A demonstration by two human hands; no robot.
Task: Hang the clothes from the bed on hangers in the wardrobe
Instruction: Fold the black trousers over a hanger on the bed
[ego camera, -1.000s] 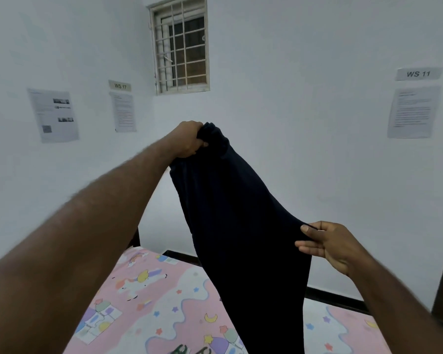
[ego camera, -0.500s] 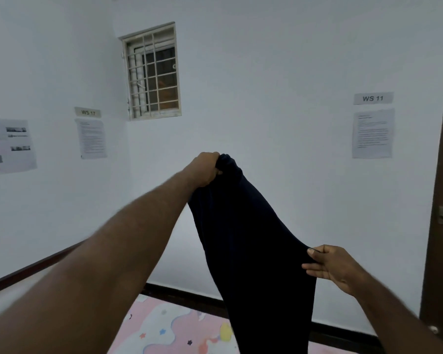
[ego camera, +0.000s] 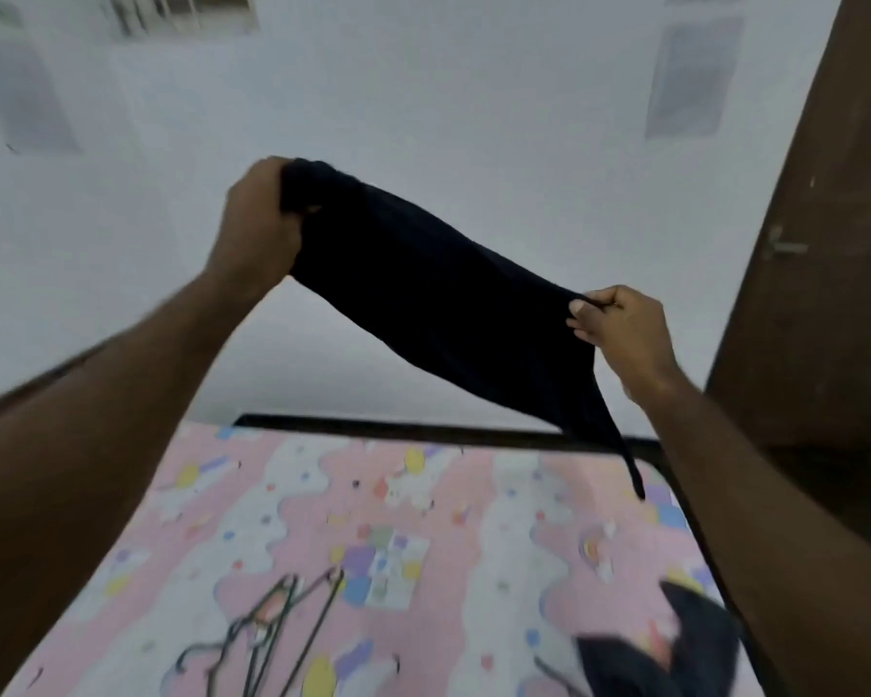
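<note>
Above the bed (ego camera: 494, 437), the left hand (ego camera: 257, 223) grips one bunched end of a dark garment (ego camera: 438, 304) while the right hand (ego camera: 619, 329) pinches its other end, lower and to the right, so the cloth stretches between them. Wire hangers (ego camera: 272, 631) lie near-left on the patterned pink sheet (ego camera: 423, 505); another dark garment (ego camera: 675, 651) lies near-right. A brown door (ego camera: 825, 244) stands far right.

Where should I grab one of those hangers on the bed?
Come down from above and pinch the thin wire end of one of the hangers that pokes toward the far side. They lie flat and overlapping on the bed, so grabbing the middle would probably lift several.
</note>
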